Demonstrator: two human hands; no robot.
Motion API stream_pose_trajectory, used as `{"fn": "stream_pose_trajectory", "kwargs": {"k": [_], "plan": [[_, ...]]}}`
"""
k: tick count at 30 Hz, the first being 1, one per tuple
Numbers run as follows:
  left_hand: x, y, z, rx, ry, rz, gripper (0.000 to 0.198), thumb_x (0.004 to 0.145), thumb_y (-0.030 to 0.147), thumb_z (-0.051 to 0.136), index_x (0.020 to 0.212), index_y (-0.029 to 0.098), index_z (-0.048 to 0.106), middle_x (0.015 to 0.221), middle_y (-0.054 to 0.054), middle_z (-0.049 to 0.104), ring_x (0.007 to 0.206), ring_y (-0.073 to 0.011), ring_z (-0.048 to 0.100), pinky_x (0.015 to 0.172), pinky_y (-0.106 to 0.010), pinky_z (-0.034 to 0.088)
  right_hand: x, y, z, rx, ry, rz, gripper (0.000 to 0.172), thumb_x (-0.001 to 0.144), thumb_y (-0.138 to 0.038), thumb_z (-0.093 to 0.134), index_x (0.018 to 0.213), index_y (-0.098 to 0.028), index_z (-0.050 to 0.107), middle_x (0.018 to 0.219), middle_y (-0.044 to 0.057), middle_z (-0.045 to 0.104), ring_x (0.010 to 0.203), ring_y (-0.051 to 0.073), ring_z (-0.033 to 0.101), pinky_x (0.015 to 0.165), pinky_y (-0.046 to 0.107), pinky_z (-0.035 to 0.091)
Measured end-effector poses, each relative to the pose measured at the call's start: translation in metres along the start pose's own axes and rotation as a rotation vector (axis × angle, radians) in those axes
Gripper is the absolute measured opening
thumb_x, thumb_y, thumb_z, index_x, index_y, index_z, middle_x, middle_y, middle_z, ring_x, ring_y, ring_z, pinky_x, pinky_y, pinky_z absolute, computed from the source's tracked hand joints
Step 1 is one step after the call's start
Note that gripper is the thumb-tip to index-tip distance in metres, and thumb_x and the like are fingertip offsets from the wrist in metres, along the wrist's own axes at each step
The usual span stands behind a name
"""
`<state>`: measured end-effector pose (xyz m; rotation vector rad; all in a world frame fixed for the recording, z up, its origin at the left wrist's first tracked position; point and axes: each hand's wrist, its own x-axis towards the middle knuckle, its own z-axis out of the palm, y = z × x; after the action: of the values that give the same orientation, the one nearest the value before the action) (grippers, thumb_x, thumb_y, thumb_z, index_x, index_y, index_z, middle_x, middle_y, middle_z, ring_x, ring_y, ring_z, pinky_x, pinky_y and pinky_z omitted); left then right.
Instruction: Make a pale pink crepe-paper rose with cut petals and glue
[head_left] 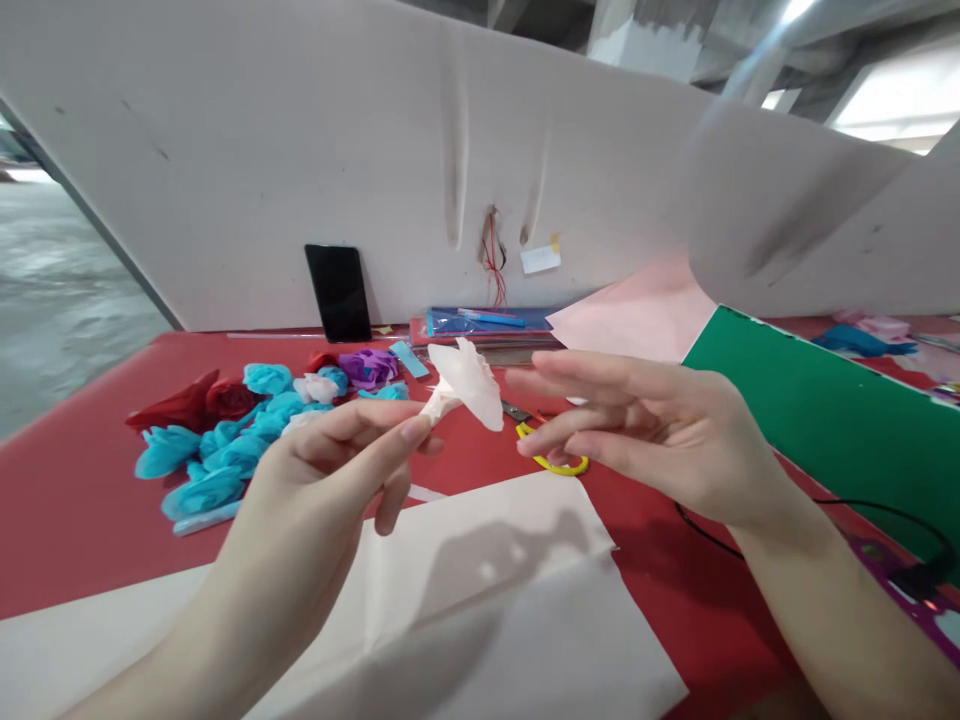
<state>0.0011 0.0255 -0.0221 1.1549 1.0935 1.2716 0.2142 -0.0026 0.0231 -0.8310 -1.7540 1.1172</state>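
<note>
My left hand (341, 465) pinches the twisted stem of a pale pink paper flower (469, 385) between thumb and fingertips, holding it up over the red table (75, 500). My right hand (645, 430) hovers just right of the flower with its fingers stretched out and slightly apart, holding nothing. Beneath both hands lies a large pale pink paper sheet (525, 610), creased at the middle.
A heap of blue, red, purple and white paper flowers (240, 425) lies at the left. Yellow-handled scissors (551, 455) rest behind my right hand. A green sheet (832, 410), a pink sheet (637, 315), a black phone (339, 292) against the white partition, and a black cable (885, 515) are nearby.
</note>
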Motion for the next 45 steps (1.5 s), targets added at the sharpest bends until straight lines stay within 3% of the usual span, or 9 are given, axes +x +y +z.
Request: {"fn": "stream_pose_trajectory", "kwargs": {"k": [9,11,15,20,23,26,33,39,45], "plan": [[-0.001,0.003,0.002,0.039,0.044,-0.005,0.014,0.057,0.039,0.074,0.059,0.026,0.069,0.050,0.004,0.061,0.045,-0.0064,0.044,0.047,-0.010,0.041,0.000,-0.003,-0.001,-0.032,0.063,-0.030,0.037,0.077,-0.001,0.062,0.102,-0.028,0.067,0.086,-0.006,0.073,0.083,0.011,0.069,0.074,0.019,0.058],[-0.002,0.003,0.002,0.045,0.040,-0.015,0.014,0.057,0.039,0.074,0.060,0.026,0.069,0.050,0.004,0.062,0.043,-0.0059,0.042,0.046,-0.011,0.041,0.001,-0.001,-0.003,0.004,0.048,-0.035,0.034,0.076,-0.003,0.063,0.100,-0.026,0.068,0.082,-0.004,0.074,0.078,0.012,0.070,0.069,0.020,0.058],[-0.002,0.002,0.002,0.051,0.068,0.001,0.014,0.057,0.038,0.074,0.059,0.025,0.068,0.054,0.003,0.064,0.051,-0.0075,0.051,0.050,-0.011,0.041,0.003,0.006,-0.007,0.188,0.042,-0.080,0.028,0.071,-0.008,0.071,0.093,-0.024,0.069,0.069,-0.003,0.073,0.056,0.012,0.068,0.052,0.020,0.055],[-0.001,0.001,0.001,0.026,0.059,-0.003,0.014,0.057,0.038,0.074,0.061,0.026,0.069,0.049,0.004,0.059,0.049,-0.0072,0.048,0.050,-0.012,0.041,0.005,0.006,-0.005,0.354,0.159,0.085,0.021,0.064,-0.007,0.076,0.068,-0.022,0.062,0.058,-0.004,0.070,0.046,0.007,0.061,0.046,0.016,0.048],[-0.001,0.002,0.003,0.026,0.044,0.004,0.013,0.059,0.037,0.072,0.060,0.025,0.069,0.042,0.005,0.051,0.048,-0.0073,0.045,0.048,-0.012,0.038,0.008,0.005,-0.001,0.493,0.175,0.140,0.020,0.066,-0.008,0.074,0.067,-0.020,0.058,0.054,-0.006,0.067,0.041,0.003,0.054,0.041,0.011,0.042],[-0.001,0.003,0.004,0.021,0.031,0.010,0.012,0.061,0.037,0.070,0.058,0.025,0.068,0.035,0.007,0.040,0.041,-0.0061,0.033,0.039,-0.012,0.030,0.012,0.009,0.004,0.664,0.142,0.171,0.018,0.069,-0.018,0.075,0.067,-0.017,0.057,0.056,-0.006,0.066,0.040,0.001,0.051,0.037,0.008,0.039],[0.000,0.007,0.005,-0.002,0.007,-0.009,0.016,0.063,0.035,0.069,0.053,0.023,0.063,0.034,0.007,0.036,0.041,-0.0066,0.026,0.039,-0.015,0.027,0.014,0.014,0.010,0.918,0.142,0.200,0.013,0.076,-0.022,0.068,0.072,-0.017,0.057,0.046,-0.011,0.045,0.033,-0.001,0.029,0.032,0.008,0.027],[-0.001,0.005,0.001,-0.040,0.007,-0.016,0.012,0.062,0.033,0.071,0.056,0.024,0.066,0.037,0.007,0.038,0.042,-0.0061,0.028,0.041,-0.014,0.028,0.011,0.015,0.008,0.858,0.179,0.203,0.013,0.073,-0.027,0.070,0.074,-0.020,0.059,0.041,-0.012,0.024,0.037,0.005,0.016,0.036,0.014,0.024],[-0.002,0.003,0.001,-0.054,-0.007,-0.003,0.011,0.063,0.032,0.071,0.057,0.024,0.066,0.036,0.007,0.039,0.042,-0.0056,0.031,0.040,-0.013,0.027,0.013,0.019,0.007,0.818,0.188,0.159,0.017,0.071,-0.023,0.073,0.079,-0.020,0.059,0.047,-0.010,0.021,0.041,0.005,0.018,0.040,0.015,0.025]]}}
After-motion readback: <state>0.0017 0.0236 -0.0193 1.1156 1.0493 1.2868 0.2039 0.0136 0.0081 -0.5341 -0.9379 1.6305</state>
